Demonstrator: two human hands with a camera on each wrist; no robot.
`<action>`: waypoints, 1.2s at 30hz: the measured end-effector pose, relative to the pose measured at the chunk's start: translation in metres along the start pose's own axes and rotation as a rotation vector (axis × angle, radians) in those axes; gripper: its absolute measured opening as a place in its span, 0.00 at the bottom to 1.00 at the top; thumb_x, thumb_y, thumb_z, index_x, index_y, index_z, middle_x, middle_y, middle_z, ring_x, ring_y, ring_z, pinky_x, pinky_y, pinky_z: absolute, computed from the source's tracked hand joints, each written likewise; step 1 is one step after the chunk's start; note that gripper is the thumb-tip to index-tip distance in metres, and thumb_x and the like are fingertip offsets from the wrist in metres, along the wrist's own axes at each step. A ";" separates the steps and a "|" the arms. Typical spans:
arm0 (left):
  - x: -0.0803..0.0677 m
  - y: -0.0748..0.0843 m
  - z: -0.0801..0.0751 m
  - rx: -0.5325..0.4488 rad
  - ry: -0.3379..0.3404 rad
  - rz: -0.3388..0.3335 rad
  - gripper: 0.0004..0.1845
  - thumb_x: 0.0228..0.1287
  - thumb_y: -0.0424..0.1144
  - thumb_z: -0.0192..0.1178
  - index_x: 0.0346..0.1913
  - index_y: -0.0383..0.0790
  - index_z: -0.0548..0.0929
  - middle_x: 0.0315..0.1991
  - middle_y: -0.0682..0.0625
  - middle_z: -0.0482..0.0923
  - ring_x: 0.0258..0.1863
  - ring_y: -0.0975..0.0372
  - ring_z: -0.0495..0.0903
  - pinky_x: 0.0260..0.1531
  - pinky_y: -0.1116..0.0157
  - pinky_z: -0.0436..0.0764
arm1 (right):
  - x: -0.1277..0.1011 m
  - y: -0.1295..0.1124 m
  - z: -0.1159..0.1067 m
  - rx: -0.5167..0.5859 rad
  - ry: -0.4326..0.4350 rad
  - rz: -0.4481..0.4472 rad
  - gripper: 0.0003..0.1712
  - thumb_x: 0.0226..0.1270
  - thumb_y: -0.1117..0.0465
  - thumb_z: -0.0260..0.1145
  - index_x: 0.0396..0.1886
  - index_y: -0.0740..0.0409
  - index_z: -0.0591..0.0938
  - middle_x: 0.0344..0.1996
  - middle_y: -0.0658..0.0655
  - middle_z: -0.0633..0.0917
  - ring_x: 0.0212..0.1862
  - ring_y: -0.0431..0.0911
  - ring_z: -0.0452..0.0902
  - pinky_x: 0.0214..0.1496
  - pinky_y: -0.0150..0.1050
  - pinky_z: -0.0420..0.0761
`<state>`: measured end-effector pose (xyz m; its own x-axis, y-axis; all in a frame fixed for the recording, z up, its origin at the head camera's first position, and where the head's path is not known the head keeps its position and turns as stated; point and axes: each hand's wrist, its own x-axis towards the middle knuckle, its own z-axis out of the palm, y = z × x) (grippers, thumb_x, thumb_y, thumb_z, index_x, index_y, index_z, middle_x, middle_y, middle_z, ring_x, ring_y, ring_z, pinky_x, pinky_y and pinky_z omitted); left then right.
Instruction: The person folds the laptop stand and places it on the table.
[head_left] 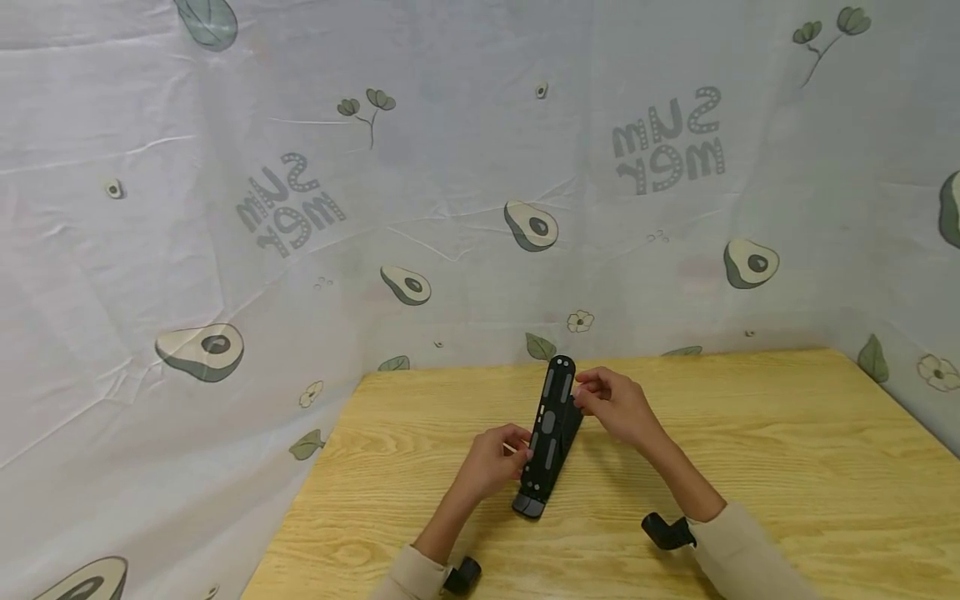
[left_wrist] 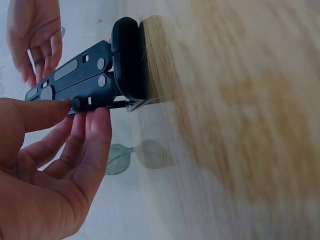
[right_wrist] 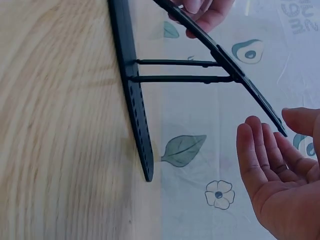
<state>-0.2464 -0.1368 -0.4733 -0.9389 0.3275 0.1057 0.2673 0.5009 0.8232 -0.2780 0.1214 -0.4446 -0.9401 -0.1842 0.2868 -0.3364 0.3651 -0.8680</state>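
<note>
A black folding laptop stand (head_left: 549, 422) stands on the table, its upper plate tilted up from the base (right_wrist: 137, 107). Grey pads line the plate's face. Two thin struts (right_wrist: 180, 79) link plate and base in the right wrist view. My left hand (head_left: 489, 463) pinches the plate's side edge near the hinged end, thumb on the face and fingers beneath. At the raised end is my right hand (head_left: 618, 408); its thumb and loosely extended fingers lie apart on either side of the plate's tip (right_wrist: 280, 128).
The wood-grain table (head_left: 757, 433) extends to both sides of the stand. Behind it hangs a pale curtain (head_left: 465, 183) printed with avocados, leaves and lettering. A black wrist camera (head_left: 462, 575) sits at the left cuff, another black camera (head_left: 663, 532) at the right cuff.
</note>
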 end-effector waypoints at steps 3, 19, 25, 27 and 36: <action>0.001 0.001 0.003 0.003 0.004 -0.002 0.12 0.76 0.31 0.65 0.57 0.32 0.87 0.44 0.41 0.85 0.35 0.55 0.88 0.31 0.65 0.89 | 0.004 0.000 0.001 0.037 0.017 0.018 0.20 0.82 0.60 0.65 0.64 0.68 0.81 0.46 0.64 0.87 0.47 0.55 0.91 0.46 0.34 0.91; 0.017 0.002 0.009 -0.046 -0.016 -0.028 0.08 0.74 0.25 0.63 0.52 0.31 0.87 0.43 0.37 0.86 0.33 0.56 0.87 0.30 0.58 0.92 | 0.014 0.002 -0.002 0.141 0.014 0.041 0.18 0.81 0.66 0.65 0.62 0.73 0.78 0.47 0.69 0.85 0.40 0.45 0.91 0.42 0.33 0.92; 0.023 0.001 0.009 -0.027 -0.002 -0.014 0.09 0.73 0.24 0.64 0.51 0.31 0.87 0.41 0.38 0.86 0.32 0.55 0.87 0.28 0.59 0.91 | 0.015 0.002 -0.006 0.157 0.012 0.035 0.16 0.80 0.68 0.65 0.60 0.74 0.78 0.47 0.69 0.85 0.41 0.48 0.92 0.42 0.33 0.92; 0.025 0.001 0.009 -0.018 0.000 -0.010 0.09 0.73 0.24 0.64 0.51 0.31 0.87 0.41 0.39 0.86 0.32 0.55 0.87 0.27 0.60 0.91 | 0.015 0.002 -0.006 0.168 0.009 0.038 0.16 0.80 0.68 0.64 0.60 0.74 0.78 0.46 0.68 0.85 0.41 0.47 0.92 0.42 0.33 0.92; 0.032 -0.003 0.007 -0.012 0.001 -0.025 0.10 0.71 0.22 0.64 0.52 0.31 0.88 0.42 0.39 0.87 0.30 0.60 0.84 0.26 0.66 0.87 | 0.015 0.004 -0.010 0.180 -0.010 0.055 0.17 0.81 0.66 0.65 0.60 0.74 0.78 0.46 0.67 0.84 0.40 0.42 0.91 0.43 0.32 0.91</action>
<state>-0.2759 -0.1217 -0.4763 -0.9455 0.3142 0.0851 0.2409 0.4996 0.8321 -0.2943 0.1294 -0.4398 -0.9558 -0.1780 0.2340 -0.2686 0.2054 -0.9411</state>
